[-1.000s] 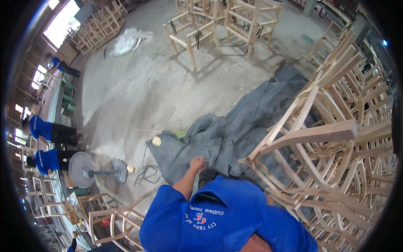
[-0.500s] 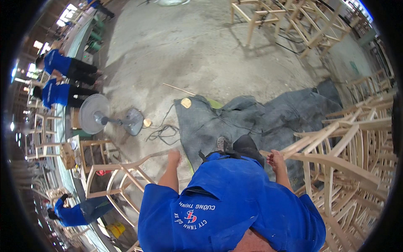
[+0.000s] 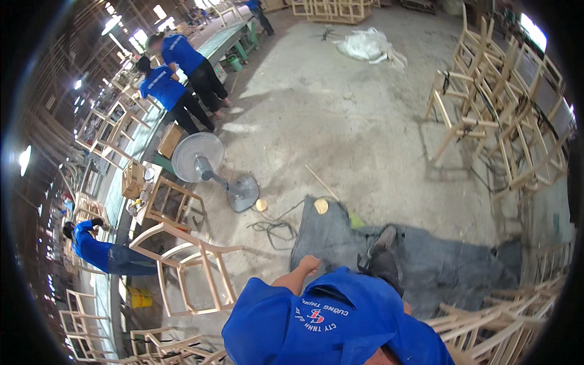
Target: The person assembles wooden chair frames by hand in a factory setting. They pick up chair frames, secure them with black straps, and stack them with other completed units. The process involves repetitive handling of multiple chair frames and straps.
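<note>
Swinging free at mid-frame, our left hand (image 3: pixel 309 264) is curled into a loose fist and grips nothing; it hangs just above the near edge of the grey tarp (image 3: pixel 438 267) spread on the concrete floor (image 3: pixel 340 115). Our right hand is out of view behind our blue shirt (image 3: pixel 328 322), so we cannot tell whether it holds anything. Half a second ago both our hands were out in front, the left by a pale chair frame and the right over the stacked frames beside the tarp; now neither touches wood. Our view has also turned: the stacked chair frames (image 3: pixel 486 331) sit at the lower right corner of the picture, and one dark shoe (image 3: pixel 380 243) is planted on the tarp ahead of us. We judge that we have let go and are stepping across the cloth, between handlings, not in one.

Outward from there, an unfinished chair frame (image 3: pixel 188 267) stands at the lower left, apart from our fist. A pedestal fan (image 3: pixel 204 161) stands beyond it with a cable (image 3: pixel 274 225) coiled at the tarp's corner. More frames (image 3: pixel 493 115) cluster at the upper right. Two people in blue shirts (image 3: pixel 170 85) work at a long bench at the upper left, and another bends low at the left edge (image 3: pixel 91 249).
</note>
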The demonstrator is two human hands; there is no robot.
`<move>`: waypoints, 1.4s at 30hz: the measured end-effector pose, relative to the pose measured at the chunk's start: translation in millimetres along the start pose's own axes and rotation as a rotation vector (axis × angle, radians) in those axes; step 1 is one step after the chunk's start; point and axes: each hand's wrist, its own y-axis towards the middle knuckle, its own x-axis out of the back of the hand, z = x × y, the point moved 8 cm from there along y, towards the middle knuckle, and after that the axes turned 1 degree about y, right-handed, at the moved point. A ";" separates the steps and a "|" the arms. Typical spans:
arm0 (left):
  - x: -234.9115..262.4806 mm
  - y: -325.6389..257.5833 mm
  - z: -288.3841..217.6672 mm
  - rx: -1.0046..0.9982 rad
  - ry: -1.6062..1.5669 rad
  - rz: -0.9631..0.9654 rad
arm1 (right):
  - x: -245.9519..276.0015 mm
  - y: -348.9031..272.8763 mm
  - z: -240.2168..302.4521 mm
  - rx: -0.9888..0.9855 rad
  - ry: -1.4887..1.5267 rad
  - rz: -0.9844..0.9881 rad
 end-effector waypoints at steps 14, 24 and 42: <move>-74.1 80.0 -386.0 -0.480 -0.128 -0.188 | 200.0 170.8 -68.6 -0.659 1.507 -0.092; -127.8 113.4 -438.6 -0.421 0.848 0.096 | 324.0 222.9 -86.7 -0.718 1.477 -0.511; -199.2 254.6 -769.4 -0.467 0.525 0.260 | 313.1 340.9 -46.4 -0.942 1.292 -0.369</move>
